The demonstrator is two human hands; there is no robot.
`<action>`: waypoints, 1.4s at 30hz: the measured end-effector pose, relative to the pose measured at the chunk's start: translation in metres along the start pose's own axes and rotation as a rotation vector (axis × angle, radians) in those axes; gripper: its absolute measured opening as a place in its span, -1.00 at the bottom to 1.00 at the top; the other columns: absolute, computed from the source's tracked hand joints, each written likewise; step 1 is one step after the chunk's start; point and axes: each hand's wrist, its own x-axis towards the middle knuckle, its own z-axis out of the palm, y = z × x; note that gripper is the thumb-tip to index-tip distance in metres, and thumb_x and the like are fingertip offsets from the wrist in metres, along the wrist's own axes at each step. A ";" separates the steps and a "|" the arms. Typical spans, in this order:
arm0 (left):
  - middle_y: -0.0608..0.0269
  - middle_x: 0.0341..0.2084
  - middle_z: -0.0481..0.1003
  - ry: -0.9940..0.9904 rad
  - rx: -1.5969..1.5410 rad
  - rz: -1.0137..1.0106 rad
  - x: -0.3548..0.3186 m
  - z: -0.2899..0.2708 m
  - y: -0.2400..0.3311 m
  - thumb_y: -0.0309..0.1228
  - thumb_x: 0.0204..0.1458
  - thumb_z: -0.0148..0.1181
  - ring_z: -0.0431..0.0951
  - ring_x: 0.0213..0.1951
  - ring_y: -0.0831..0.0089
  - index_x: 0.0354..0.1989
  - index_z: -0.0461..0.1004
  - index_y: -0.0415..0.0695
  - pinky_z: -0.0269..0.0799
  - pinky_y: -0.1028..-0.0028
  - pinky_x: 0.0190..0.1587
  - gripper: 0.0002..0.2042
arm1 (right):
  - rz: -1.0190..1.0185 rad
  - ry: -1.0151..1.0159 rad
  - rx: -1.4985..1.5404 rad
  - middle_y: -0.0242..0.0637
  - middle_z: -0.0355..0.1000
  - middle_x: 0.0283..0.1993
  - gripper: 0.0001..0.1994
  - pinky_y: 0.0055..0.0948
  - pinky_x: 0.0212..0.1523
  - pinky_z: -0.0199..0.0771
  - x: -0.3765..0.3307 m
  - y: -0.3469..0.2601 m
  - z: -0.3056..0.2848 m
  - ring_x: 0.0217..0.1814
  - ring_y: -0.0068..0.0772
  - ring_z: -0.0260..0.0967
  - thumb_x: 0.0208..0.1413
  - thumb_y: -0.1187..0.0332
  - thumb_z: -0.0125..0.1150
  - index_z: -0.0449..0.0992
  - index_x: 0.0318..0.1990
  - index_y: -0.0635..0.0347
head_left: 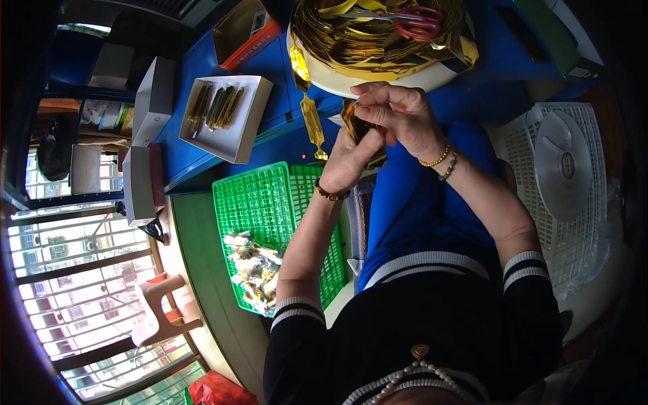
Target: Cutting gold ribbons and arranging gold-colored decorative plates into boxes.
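Observation:
Close together above my lap, my left hand [347, 160] and my right hand [403, 123] are both closed on dark gold foil packets [354, 123]. The left thumb presses on them from below, and my right fingers pinch the upper side; how many there are is partly hidden. Just beyond the hands, a large coil of joined gold foil packets [364, 50] lies in a round white tray [324, 79]. A strip of foil packets [311, 121] hangs over the table edge, left of my hands. Scissors with red handles [417, 25] rest on the coil.
A white box [251, 135] with several foil packets stands on the blue table [270, 94], near an orange box [253, 47]. Below left is a green plastic basket [253, 196] with white and gold pieces. To the right stands a white basket [530, 145] with a round white lid-like disc [563, 165].

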 end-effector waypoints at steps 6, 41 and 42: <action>0.44 -0.63 0.30 0.176 0.218 -0.152 0.003 0.008 0.018 -0.27 0.16 -0.09 0.24 -0.56 0.67 -0.44 0.35 -0.16 0.13 0.64 -0.52 -0.76 | -0.064 -0.134 -0.141 -0.32 0.29 0.02 -0.47 -0.42 0.17 0.09 0.003 0.005 -0.012 0.12 -0.49 0.16 -0.10 0.21 0.33 0.31 0.00 0.23; 0.28 -0.40 0.44 0.046 -0.165 -0.003 -0.006 -0.003 -0.002 -0.03 0.14 -0.16 0.43 -0.36 0.56 -0.11 0.29 -0.15 0.32 0.60 -0.28 -0.59 | 0.093 -0.182 0.006 -0.19 0.42 -0.11 -0.80 -0.59 -0.25 0.45 0.005 0.001 -0.004 -0.21 -0.56 0.41 -0.09 0.37 0.31 0.55 -0.32 0.30; 0.31 -0.46 0.43 0.041 0.042 -0.002 -0.007 -0.001 -0.003 -0.14 0.14 -0.06 0.41 -0.41 0.60 -0.15 0.31 -0.15 0.30 0.64 -0.33 -0.69 | 0.271 -0.215 -0.016 -0.22 0.43 -0.12 -0.77 -0.59 -0.24 0.44 0.005 -0.005 -0.008 -0.20 -0.57 0.40 -0.07 0.34 0.30 0.54 -0.28 0.29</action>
